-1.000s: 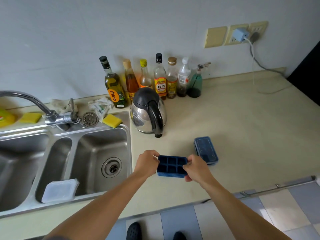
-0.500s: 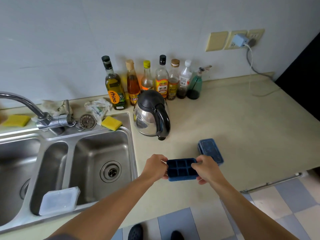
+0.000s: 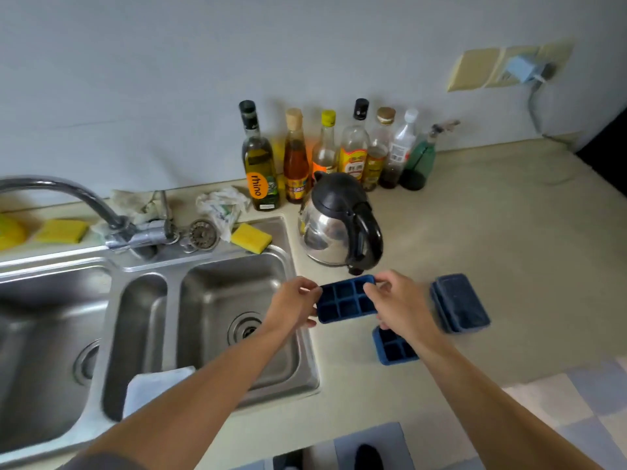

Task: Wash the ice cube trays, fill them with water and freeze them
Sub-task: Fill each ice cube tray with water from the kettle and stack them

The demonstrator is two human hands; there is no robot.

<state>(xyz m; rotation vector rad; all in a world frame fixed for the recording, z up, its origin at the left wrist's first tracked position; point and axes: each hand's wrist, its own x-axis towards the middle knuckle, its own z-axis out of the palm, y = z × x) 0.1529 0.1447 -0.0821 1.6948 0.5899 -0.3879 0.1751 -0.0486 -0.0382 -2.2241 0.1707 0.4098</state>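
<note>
Countertop by sink: left hand and right hand pinch ice tray ends; second tray partly hidden behind right wrist.

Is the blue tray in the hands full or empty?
Empty, it seems: the ice cube tray shows bare blue cells, no ice or water.

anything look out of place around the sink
The metal sink strainer lies out on the sink's back ledge beside the tap, not in the nearest drain. Nothing looks spilled or damaged.
</note>
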